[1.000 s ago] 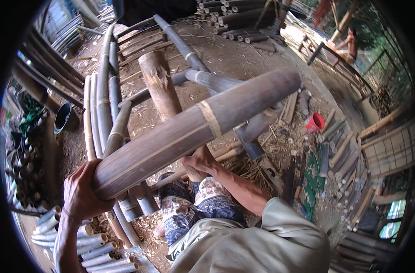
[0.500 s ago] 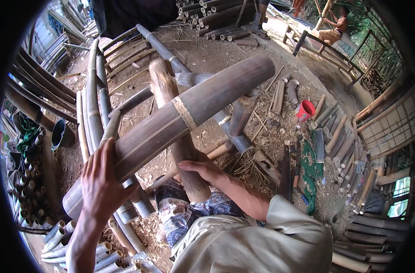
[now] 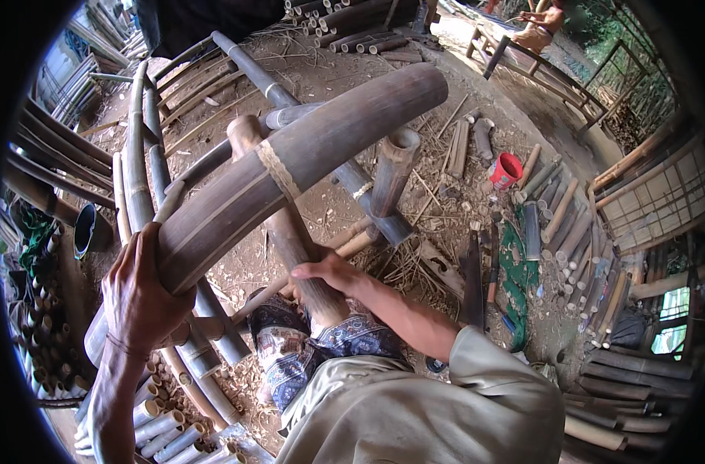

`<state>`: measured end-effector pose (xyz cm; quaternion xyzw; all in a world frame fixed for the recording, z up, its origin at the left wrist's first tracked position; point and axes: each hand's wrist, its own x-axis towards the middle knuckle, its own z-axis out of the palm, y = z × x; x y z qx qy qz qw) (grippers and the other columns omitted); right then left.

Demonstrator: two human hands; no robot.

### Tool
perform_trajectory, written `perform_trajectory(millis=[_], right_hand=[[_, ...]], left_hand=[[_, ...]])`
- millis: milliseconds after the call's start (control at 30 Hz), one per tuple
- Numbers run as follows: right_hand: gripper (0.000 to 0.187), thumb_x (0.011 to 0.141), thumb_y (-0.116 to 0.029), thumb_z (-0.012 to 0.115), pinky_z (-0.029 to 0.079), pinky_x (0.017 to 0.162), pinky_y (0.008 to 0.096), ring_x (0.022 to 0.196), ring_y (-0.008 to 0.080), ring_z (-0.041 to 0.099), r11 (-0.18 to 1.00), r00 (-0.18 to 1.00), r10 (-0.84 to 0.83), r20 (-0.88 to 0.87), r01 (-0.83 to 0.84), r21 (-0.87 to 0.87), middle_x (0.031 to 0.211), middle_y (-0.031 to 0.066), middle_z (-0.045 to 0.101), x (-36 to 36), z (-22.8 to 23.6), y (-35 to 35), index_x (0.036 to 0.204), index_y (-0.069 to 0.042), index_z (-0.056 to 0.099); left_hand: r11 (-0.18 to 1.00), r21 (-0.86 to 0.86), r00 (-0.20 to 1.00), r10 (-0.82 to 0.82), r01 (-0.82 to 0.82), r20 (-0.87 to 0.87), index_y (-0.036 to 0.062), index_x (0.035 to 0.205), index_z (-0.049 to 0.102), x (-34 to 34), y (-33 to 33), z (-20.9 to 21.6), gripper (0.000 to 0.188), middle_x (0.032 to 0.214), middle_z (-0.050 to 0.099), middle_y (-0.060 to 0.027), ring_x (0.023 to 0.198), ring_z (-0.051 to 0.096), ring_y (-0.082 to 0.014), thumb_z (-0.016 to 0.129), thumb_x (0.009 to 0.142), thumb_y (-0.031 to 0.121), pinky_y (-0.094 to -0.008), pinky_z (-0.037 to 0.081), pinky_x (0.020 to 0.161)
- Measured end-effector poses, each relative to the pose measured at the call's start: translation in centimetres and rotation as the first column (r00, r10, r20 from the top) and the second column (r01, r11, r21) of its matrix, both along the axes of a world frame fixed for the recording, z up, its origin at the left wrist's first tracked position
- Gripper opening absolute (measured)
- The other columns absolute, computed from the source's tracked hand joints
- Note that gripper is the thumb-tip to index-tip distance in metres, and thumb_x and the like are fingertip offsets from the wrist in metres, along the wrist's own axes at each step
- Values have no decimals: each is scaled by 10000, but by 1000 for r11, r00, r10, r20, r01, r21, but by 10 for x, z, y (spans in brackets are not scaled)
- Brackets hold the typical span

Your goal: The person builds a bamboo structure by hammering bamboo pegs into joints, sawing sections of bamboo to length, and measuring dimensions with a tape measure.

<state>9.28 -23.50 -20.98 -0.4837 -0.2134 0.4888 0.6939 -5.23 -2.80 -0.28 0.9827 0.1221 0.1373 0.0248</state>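
A thick dark bamboo tube (image 3: 345, 127) slants across the middle of the view, with a pale rough ring around it. My left hand (image 3: 144, 290) is wrapped over its near left part, fingers on top. Beneath the tube a stout wooden club (image 3: 287, 224) crosses it, its rounded far end sticking out beyond the tube. My right hand (image 3: 325, 274) is closed around the club's lower part, above my patterned lap. Whether club and tube touch where they cross is hidden. Just right of the tube stands an open-topped bamboo stub (image 3: 395, 170) on a bamboo frame (image 3: 345, 182).
A red bucket (image 3: 505, 170) stands right of the frame, near stacked short bamboo pieces (image 3: 565, 224) and green netting (image 3: 515, 271). A dark bucket (image 3: 88, 230) and long poles (image 3: 138, 170) are at left. Shavings litter the ground. Another person (image 3: 536, 27) sits far right.
The view has shifted slightly, carrying most of the scene left and up. The tube and left hand have moved left. The club's far end has swung left, and more of the bamboo stub shows.
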Motion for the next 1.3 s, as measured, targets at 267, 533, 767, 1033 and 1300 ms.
perform_trajectory(millis=[267, 533, 767, 1033, 1300], right_hand=[[809, 646, -333, 771, 485, 923, 380, 1035, 309, 596, 934, 676, -344, 652, 320, 160, 1149, 222, 590, 54, -5, 62, 1287, 31, 437], [826, 628, -368, 753, 445, 996, 416, 1120, 305, 545, 956, 755, -238, 611, 292, 12, 1225, 202, 553, 56, -28, 65, 1302, 3, 452], [731, 707, -275, 701, 466, 964, 344, 1123, 302, 568, 958, 688, -241, 685, 283, 53, 1221, 199, 578, 83, -57, 64, 1317, 14, 421], [621, 683, -230, 723, 496, 902, 389, 1001, 265, 570, 939, 685, -340, 645, 279, 199, 1114, 154, 598, 62, -34, 61, 1218, -3, 506], [577, 674, -277, 756, 547, 782, 402, 826, 253, 608, 930, 457, -341, 821, 290, 224, 978, 142, 626, 14, -72, 34, 1143, -16, 546]], left_hand=[[998, 41, 996, -42, 39, 75, 33, 1184, 524, -10, 3, 2, 686, 996, 626, -186, 874, 642, -373, 767, 549, 125, -439, 534, 770], [997, 72, 996, -41, 35, 77, 42, 1180, 518, -6, 0, 6, 673, 981, 623, -186, 866, 635, -374, 755, 556, 116, -439, 528, 763], [999, -10, 997, -46, 47, 62, 30, 1212, 507, 4, -8, -2, 721, 1013, 619, -197, 909, 623, -381, 765, 547, 131, -432, 514, 823], [979, -37, 975, -194, 199, 110, 40, 1172, 539, -33, 2, 22, 732, 1005, 633, -194, 924, 627, -386, 783, 489, 136, -435, 513, 837], [978, 91, 975, -198, 189, 104, 37, 1175, 547, -47, -36, 15, 730, 1038, 630, -157, 925, 638, -341, 773, 490, 152, -428, 527, 815]])
